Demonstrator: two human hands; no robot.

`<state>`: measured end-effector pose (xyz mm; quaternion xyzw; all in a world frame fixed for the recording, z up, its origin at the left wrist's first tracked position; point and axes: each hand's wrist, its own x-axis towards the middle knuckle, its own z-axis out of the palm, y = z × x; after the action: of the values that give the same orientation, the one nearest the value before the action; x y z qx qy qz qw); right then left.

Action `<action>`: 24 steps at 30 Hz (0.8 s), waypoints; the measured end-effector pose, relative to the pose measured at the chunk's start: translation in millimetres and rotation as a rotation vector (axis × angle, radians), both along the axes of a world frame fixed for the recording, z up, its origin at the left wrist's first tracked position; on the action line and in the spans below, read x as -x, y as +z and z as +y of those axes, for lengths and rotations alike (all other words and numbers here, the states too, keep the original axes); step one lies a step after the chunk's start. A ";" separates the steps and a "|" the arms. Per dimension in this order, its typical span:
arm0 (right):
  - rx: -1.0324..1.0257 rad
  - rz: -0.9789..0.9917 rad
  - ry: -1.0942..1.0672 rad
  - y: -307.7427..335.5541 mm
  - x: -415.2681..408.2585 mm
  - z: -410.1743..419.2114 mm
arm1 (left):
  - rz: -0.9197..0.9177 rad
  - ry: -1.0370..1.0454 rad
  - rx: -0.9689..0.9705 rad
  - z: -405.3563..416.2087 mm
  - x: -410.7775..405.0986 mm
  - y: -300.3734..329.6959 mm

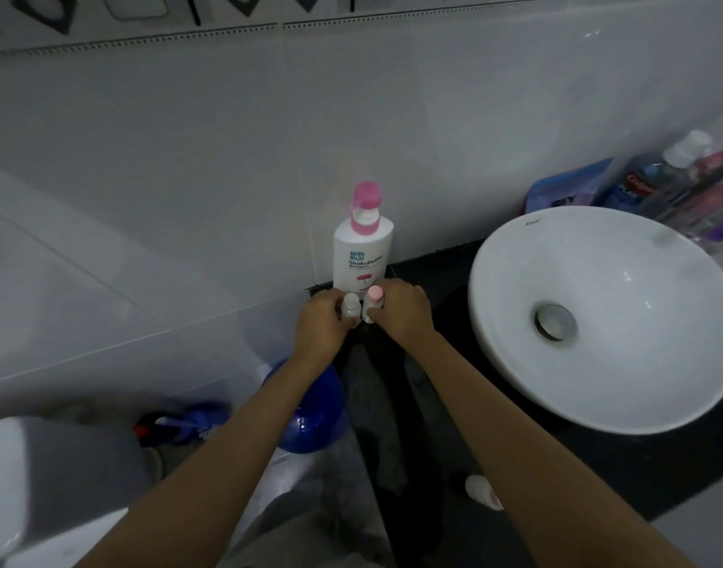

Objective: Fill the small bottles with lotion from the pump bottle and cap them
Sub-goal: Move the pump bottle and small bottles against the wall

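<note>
White round ceramic basin (597,321) fills your black bench (454,280); the white pump bottle with pink nozzle (363,243) waits against the wall. Your left hand (322,321) grips a clear-capped small bottle (350,307), your right hand (400,307) a pink-capped small bottle (372,305), side by side, probably steadying them upright.

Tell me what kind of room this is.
Most likely a home bathroom: a white basin on a dark counter, tiled walls, and toiletries, toothpaste among them, behind the basin.

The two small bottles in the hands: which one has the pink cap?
The small bottle in the right hand has the pink cap. The small bottle in the left hand shows a whitish top, not pink.
</note>
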<state>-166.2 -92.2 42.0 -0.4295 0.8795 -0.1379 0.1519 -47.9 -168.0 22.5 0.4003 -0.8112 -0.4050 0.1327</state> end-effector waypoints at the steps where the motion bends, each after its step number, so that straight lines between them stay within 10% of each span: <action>1: 0.006 0.008 0.005 -0.8 0.4 -0.6 | -0.003 0.001 0.005 -0.2 0.5 -0.1; 16: -0.037 -0.014 0.002 9.8 5.0 14.9 | -0.047 -0.058 0.009 -5.2 -12.7 -14.6; 24: 0.141 -0.178 -0.187 70.6 -24.6 105.4 | 0.001 -0.333 0.354 43.4 -66.9 -22.8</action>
<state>-141.6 13.2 112.7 -0.3412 0.8869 -0.2503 0.1851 19.1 -124.6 -0.3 0.2315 -0.9243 -0.2729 0.1329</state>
